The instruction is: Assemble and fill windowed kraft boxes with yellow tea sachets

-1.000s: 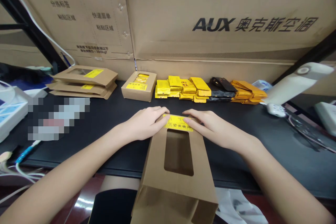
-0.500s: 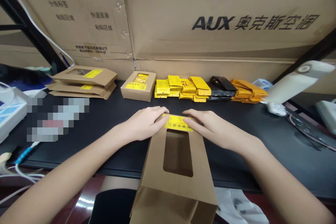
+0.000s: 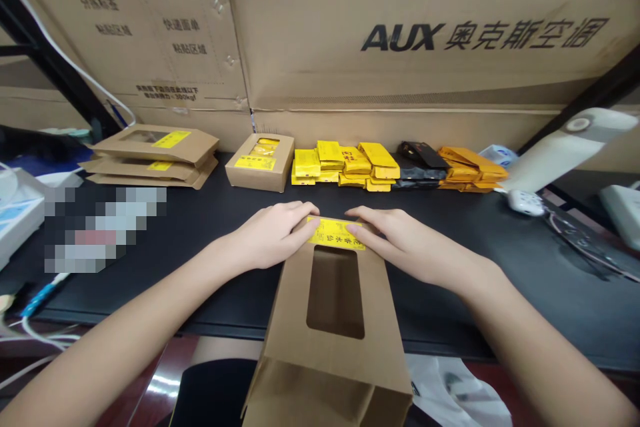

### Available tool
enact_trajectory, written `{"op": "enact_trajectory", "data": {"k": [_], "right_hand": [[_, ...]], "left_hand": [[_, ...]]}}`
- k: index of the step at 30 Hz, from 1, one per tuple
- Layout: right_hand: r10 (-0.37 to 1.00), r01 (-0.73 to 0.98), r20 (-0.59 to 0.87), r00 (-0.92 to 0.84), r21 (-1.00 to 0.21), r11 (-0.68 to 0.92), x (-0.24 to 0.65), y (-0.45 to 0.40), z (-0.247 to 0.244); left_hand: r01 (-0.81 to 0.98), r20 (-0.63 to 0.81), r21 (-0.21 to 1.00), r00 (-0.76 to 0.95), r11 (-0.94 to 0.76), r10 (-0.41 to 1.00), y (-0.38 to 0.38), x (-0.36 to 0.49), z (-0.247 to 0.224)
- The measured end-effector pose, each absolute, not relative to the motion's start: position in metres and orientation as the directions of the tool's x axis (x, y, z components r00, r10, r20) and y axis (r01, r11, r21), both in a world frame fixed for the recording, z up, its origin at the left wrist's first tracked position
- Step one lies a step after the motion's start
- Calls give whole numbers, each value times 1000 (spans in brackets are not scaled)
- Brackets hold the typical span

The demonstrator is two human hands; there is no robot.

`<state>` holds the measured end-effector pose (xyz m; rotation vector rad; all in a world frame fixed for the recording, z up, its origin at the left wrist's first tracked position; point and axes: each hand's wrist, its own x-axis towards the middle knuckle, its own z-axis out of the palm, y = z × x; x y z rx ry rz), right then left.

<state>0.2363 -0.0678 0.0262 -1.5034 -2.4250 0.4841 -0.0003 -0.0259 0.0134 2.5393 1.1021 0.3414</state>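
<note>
A brown cardboard box [image 3: 287, 300] with a cut-out window and a yellow label [image 3: 337, 233] lies lengthwise before me, its near end open with flaps hanging. My left hand [image 3: 280, 233] grips the far left corner, thumb on the label and fingers bent over the far edge. At the far right corner my right hand [image 3: 390, 237] holds on the same way, thumb on top. The fingertips behind the box are partly hidden. Past my hands stands a filled box [image 3: 270, 177] with yellow packets showing through its window. Yellow packets [image 3: 345, 165] are stacked beside it.
Flattened brown boxes [image 3: 153, 153] are piled at left, near a power strip with cables [image 3: 37, 300]. Black packets [image 3: 423, 165], orange packets [image 3: 473, 170], a white bottle [image 3: 555, 153] and glasses [image 3: 575, 233] are at right. Large cartons [image 3: 425, 80] wall off the back of the black table [image 3: 230, 210].
The view has shifted slightly. Both hands keep their hold on the box, which has hardly moved.
</note>
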Motion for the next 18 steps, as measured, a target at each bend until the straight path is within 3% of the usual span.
{"op": "enact_trajectory", "data": {"k": [18], "right_hand": [[893, 817, 25, -449, -394, 422, 235, -70, 29]], "left_hand": [[664, 76, 402, 662, -631, 745, -25, -1, 12]]}}
